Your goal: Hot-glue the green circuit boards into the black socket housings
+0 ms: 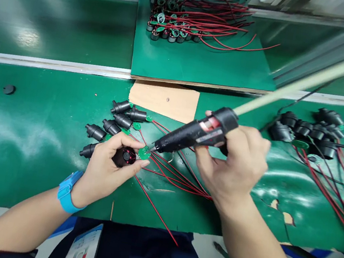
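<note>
My left hand (109, 163) is closed around a small black round part (124, 156) with a green circuit disc (144, 154) at its side, pressed on the green bench mat. My right hand (235, 164) grips a black hot glue gun (197, 132) with a pale glue stick (312, 77) out its back. The gun's nozzle tip sits right at the green disc. Red wires (177, 178) run from the part under my right hand.
Several black parts (115, 122) lie in a row just beyond my left hand. More black parts with red wires (313, 130) lie at the right. A green board (202, 63) holds a bundle of wired parts (183, 21). A cardboard piece (163, 100) lies in the middle.
</note>
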A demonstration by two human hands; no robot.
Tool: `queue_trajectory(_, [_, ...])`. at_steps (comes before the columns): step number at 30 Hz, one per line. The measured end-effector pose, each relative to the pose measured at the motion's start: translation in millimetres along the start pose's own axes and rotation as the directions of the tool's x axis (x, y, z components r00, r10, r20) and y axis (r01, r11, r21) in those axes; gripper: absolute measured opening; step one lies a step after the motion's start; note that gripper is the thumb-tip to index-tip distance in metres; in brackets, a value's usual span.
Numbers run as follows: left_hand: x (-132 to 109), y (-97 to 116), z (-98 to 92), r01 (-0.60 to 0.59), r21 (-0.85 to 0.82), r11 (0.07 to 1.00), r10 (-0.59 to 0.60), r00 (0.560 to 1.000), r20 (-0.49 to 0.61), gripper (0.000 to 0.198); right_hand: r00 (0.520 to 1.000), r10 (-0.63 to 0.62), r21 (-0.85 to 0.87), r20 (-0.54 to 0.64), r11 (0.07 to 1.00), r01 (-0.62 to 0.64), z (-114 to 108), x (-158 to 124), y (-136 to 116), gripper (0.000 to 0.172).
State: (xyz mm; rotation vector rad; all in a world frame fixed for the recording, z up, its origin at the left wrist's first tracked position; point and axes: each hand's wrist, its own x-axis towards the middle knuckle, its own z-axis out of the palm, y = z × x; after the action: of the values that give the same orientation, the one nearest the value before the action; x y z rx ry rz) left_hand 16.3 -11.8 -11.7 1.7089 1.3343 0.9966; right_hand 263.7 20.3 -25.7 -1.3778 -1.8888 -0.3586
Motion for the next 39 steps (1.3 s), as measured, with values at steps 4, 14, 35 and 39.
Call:
queue_trajectory(4, [0, 1, 2.6, 0.050, -0.049, 0.998, -0.050, 0.999, 0.020, 0.021, 0.930, -0.264, -0.312, -0.255, 0.933, 0.179, -1, -5, 3, 0.040])
queue_trajectory(14, [-3, 0, -0.4, -0.096, -0.011, 0.995, 0.096, 0.995, -0.014, 0.026, 0.861, 0.336, -0.073, 0.382, 0.940, -0.334, 34, -2, 45, 0.055])
queue_trajectory(35, [-2, -3, 1.8, -0.092, 0.025, 0.995, 0.086, 0.981, 0.175, 0.035, 0.940, 0.082, 0.674, 0.332, 0.676, -0.297, -3, -6, -50, 0.002])
queue_trajectory(39, [-2, -3, 1.3, -0.116, 0.010, 0.993, 0.112, 0.975, 0.191, 0.036, 0.991, -0.105, 0.510, 0.085, 0.859, 0.048, -4, -7, -50, 0.013])
